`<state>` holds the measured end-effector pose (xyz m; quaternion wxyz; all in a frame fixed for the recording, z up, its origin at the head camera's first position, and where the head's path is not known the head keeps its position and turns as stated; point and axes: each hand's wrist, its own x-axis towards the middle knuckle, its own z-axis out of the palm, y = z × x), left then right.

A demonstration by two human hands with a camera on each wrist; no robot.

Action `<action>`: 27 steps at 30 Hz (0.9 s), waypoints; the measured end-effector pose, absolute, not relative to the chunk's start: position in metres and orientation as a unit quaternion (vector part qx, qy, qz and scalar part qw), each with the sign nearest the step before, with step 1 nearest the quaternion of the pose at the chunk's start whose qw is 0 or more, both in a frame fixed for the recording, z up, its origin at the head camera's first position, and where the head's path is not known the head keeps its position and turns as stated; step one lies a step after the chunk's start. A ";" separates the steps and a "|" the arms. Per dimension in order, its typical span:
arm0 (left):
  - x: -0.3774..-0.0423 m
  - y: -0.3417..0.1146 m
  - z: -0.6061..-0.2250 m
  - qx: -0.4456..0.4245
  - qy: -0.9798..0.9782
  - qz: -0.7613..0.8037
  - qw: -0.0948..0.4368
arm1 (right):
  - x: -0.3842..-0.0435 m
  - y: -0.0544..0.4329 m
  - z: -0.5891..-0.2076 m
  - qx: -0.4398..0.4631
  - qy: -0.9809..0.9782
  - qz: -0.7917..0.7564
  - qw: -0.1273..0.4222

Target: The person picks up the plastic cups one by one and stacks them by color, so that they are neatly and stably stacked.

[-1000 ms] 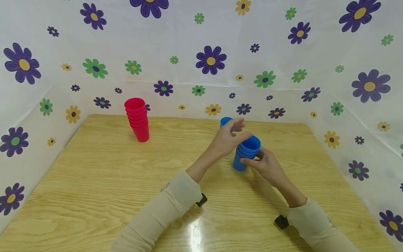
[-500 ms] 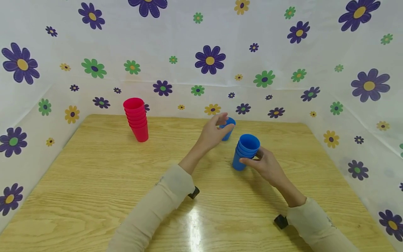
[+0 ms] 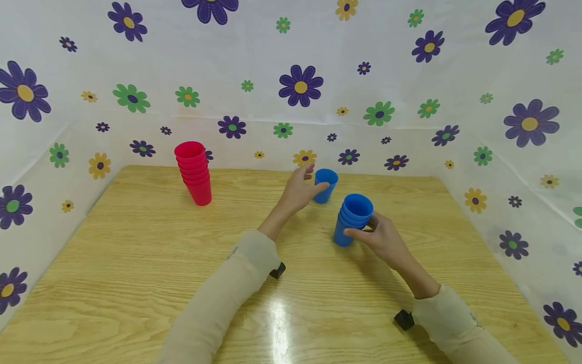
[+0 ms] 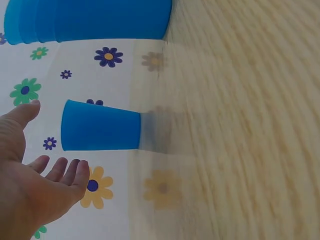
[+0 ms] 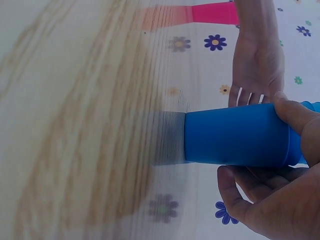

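A nested stack of blue cups stands upright on the table. My right hand grips it from the right, thumb on the near side; the right wrist view shows this hand's thumb and fingers on opposite sides of the cups. Farther back stands a single blue cup, mouth up. Beside its left side is my left hand, fingers spread and holding nothing. In the left wrist view, a gap shows between this hand and the single cup.
A tall stack of nested red cups stands at the back left of the wooden table. A white curtain printed with flowers rises along the back and both sides.
My left hand has moved left, from beside the blue stack's rim to the left of the single blue cup, uncovering that cup. The right hand keeps its grip on the stack.
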<state>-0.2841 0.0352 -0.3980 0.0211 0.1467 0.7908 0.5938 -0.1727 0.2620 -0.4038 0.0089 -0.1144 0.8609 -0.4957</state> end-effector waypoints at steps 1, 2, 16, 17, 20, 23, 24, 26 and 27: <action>-0.286 0.036 -0.399 0.144 0.791 0.594 0.025 | -0.173 0.262 -0.404 -0.115 0.860 -0.497 0.009; -0.288 0.037 -0.401 0.140 0.793 0.592 0.029 | -0.173 0.262 -0.404 -0.114 0.859 -0.498 0.010; -0.306 0.060 -0.422 0.112 0.816 0.566 0.046 | -0.172 0.261 -0.402 -0.112 0.859 -0.500 0.012; -0.306 0.061 -0.422 0.109 0.817 0.564 0.046 | -0.172 0.261 -0.402 -0.113 0.859 -0.500 0.012; -0.306 0.063 -0.423 0.106 0.823 0.556 0.045 | -0.172 0.261 -0.401 -0.113 0.859 -0.500 0.011; -0.306 0.062 -0.424 0.107 0.827 0.550 0.043 | -0.172 0.260 -0.401 -0.111 0.859 -0.500 0.010; -0.306 0.061 -0.424 0.109 0.827 0.550 0.042 | -0.171 0.260 -0.401 -0.113 0.860 -0.498 0.009; -0.305 0.057 -0.424 0.113 0.826 0.550 0.041 | -0.171 0.260 -0.400 -0.113 0.859 -0.499 0.009; -0.304 0.054 -0.424 0.115 0.825 0.551 0.040 | -0.171 0.260 -0.401 -0.114 0.859 -0.500 0.009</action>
